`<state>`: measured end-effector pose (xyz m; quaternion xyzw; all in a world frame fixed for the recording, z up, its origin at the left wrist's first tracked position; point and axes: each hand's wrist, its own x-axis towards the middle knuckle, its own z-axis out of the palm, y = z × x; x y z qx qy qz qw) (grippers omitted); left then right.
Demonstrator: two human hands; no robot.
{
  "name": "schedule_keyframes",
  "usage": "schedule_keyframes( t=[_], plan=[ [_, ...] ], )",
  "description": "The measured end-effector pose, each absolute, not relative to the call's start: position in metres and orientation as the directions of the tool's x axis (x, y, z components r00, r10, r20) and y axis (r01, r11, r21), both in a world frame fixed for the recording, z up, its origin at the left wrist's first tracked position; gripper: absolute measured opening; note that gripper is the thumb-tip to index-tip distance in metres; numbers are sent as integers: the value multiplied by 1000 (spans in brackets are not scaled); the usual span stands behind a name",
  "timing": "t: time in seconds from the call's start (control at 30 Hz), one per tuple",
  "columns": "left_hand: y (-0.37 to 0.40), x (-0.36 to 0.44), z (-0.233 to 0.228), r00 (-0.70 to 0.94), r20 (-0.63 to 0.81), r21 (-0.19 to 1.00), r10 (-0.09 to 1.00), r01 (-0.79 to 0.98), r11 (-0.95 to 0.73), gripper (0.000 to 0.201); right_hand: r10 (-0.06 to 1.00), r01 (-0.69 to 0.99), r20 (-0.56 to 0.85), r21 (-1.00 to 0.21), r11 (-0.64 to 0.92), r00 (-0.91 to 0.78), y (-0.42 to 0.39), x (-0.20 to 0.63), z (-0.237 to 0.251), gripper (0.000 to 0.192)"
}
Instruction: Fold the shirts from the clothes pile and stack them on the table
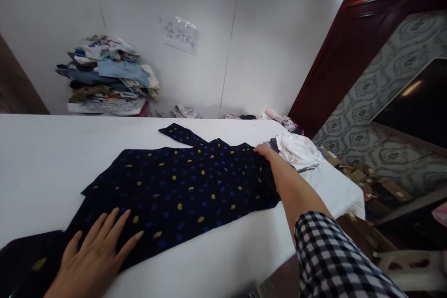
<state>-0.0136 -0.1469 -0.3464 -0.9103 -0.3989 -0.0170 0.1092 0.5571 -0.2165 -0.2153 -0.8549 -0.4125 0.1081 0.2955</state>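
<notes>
A dark navy shirt (195, 181) with blue and yellow leaf-shaped spots lies across the white table (216, 251). One narrow sleeve (183, 135) points away toward the wall, and more dark cloth spreads to the lower left. My left hand (99, 247) rests flat on the near left part of the shirt, fingers spread. At the far right end, my right hand (263, 150) pinches the shirt's edge; its fingertips are partly hidden. My right forearm reaches over the shirt's right end and covers part of it.
A tall heap of mixed clothes (108, 77) stands behind the table at left. White and grey garments (296, 150) lie at the right end, near my right hand. A paper sign (179, 35) hangs on the wall. Cardboard boxes (391, 188) and a plastic stool (414, 267) are at right.
</notes>
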Motion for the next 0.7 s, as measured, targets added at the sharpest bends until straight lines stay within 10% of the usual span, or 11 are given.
schedule_keyframes(
  t=[0.17, 0.37, 0.7],
  plan=[
    [-151, -9, -341, 703, 147, -234, 696, 708, -666, 58, 675, 439, 141, -849, -294, 724, -238, 576, -170, 17],
    [-152, -5, -331, 686, 111, -191, 719, 725, -662, 56, 455, -18, 237, -872, 489, 858, -286, 584, -129, 17],
    [-158, 12, -299, 623, 70, -50, 779, 782, -621, 48, 249, 586, 714, -687, 429, 654, -299, 519, -77, 20]
  ],
)
